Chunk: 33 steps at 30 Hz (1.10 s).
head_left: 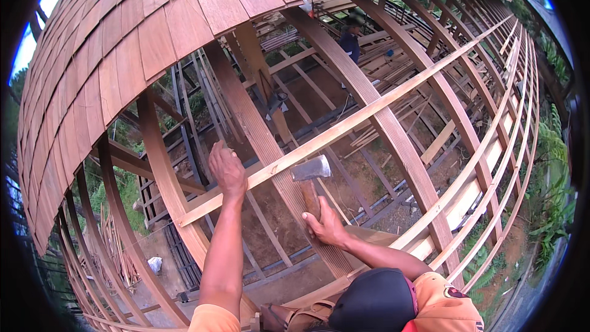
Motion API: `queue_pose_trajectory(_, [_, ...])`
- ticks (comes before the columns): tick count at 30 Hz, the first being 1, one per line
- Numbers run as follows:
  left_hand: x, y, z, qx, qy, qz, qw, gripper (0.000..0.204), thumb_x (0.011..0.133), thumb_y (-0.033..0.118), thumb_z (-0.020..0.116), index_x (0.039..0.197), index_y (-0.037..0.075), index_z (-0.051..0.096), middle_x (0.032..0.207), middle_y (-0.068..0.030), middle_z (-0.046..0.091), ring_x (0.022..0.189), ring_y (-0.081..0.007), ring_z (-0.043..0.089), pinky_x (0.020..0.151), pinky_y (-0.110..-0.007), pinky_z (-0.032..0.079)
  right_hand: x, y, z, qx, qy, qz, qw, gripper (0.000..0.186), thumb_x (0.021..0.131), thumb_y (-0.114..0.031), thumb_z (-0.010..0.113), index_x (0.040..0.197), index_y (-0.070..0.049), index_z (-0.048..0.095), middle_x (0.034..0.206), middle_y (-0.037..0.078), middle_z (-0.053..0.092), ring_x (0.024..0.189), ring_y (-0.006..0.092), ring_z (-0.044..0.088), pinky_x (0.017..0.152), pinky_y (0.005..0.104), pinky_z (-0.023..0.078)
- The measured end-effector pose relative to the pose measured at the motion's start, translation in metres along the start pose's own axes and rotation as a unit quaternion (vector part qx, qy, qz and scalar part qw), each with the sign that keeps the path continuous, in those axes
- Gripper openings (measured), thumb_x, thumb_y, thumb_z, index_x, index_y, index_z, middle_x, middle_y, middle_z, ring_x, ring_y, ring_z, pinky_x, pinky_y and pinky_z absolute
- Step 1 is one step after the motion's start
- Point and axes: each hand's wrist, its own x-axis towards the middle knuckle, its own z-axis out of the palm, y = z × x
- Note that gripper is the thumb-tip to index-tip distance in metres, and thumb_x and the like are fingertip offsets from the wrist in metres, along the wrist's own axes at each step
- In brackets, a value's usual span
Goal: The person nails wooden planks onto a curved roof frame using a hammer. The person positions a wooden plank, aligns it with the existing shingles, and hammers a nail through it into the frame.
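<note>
My right hand is wrapped round the brown wooden handle of a hatchet, whose grey metal head points up. The hatchet is over a broad sloping rafter, close beside a pale wooden batten. This batten runs aslant across several rafters, from lower left to upper right. My left hand reaches past the batten, with the wrist over it. Its fingers are curled together, and what they hold, if anything, is hidden.
Overlapping reddish wooden shingles cover the roof above. More thin battens curve along the right side. Through the gaps, the ground lies far below, with stacked timber and a person in dark clothes. My sandalled foot is at the lower edge.
</note>
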Motion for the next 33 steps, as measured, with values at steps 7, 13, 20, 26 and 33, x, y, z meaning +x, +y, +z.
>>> queue_pose_trajectory(7, [0.001, 0.006, -0.013, -0.002, -0.021, -0.01, 1.0, 0.016, 0.089, 0.011, 0.058, 0.104, 0.004, 0.06, 0.112, -0.014, 0.056, 0.106, -0.0369, 0.051, 0.093, -0.049, 0.039, -0.022, 0.021, 0.012, -0.051, -0.02, -0.077, 0.996, 0.054, 0.096, -0.029, 0.064, 0.132, 0.001, 0.036, 0.085, 0.033, 0.065, 0.085, 0.0529, 0.065, 0.07, 0.0552, 0.051])
queue_pose_trajectory(13, [-0.007, 0.056, -0.009, -0.453, -0.06, -0.218, 0.863, 0.013, 0.094, 0.014, 0.07, 0.096, 0.002, 0.067, 0.085, 0.0032, 0.064, 0.077, -0.0033, 0.055, 0.07, -0.022, 0.046, -0.02, 0.021, 0.009, -0.01, -0.032, -0.054, 0.998, 0.052, 0.095, -0.023, 0.065, 0.132, 0.001, 0.036, 0.089, 0.03, 0.066, 0.084, 0.0494, 0.067, 0.07, 0.0516, 0.052])
queue_pose_trajectory(20, [-0.026, 0.068, 0.015, -0.39, -0.123, -0.167, 0.897, 0.013, 0.093, 0.013, 0.071, 0.096, 0.0, 0.07, 0.082, 0.0, 0.067, 0.075, -0.0064, 0.06, 0.069, -0.024, 0.049, -0.022, 0.02, 0.01, -0.029, -0.014, -0.084, 0.996, 0.054, 0.095, -0.022, 0.065, 0.133, 0.002, 0.036, 0.092, 0.03, 0.066, 0.086, 0.049, 0.067, 0.071, 0.0502, 0.053])
queue_pose_trajectory(26, [-0.024, 0.077, 0.015, -0.355, -0.095, -0.142, 0.919, 0.014, 0.089, 0.014, 0.073, 0.092, 0.0, 0.071, 0.078, -0.0031, 0.066, 0.069, -0.0086, 0.058, 0.064, -0.026, 0.047, -0.022, 0.02, 0.009, -0.012, -0.023, -0.066, 0.997, 0.055, 0.096, -0.022, 0.064, 0.136, 0.001, 0.035, 0.1, 0.033, 0.065, 0.096, 0.051, 0.066, 0.077, 0.0517, 0.052])
queue_pose_trajectory(33, [-0.024, 0.077, 0.013, -0.32, -0.108, -0.103, 0.935, 0.015, 0.088, 0.016, 0.073, 0.087, 0.002, 0.068, 0.078, -0.0107, 0.067, 0.071, -0.0239, 0.065, 0.066, -0.036, 0.051, 0.004, -0.039, -0.029, -0.117, -0.018, -0.119, 0.986, 0.047, 0.099, -0.016, 0.054, 0.138, 0.001, 0.033, 0.107, 0.036, 0.061, 0.101, 0.0535, 0.061, 0.082, 0.0542, 0.05])
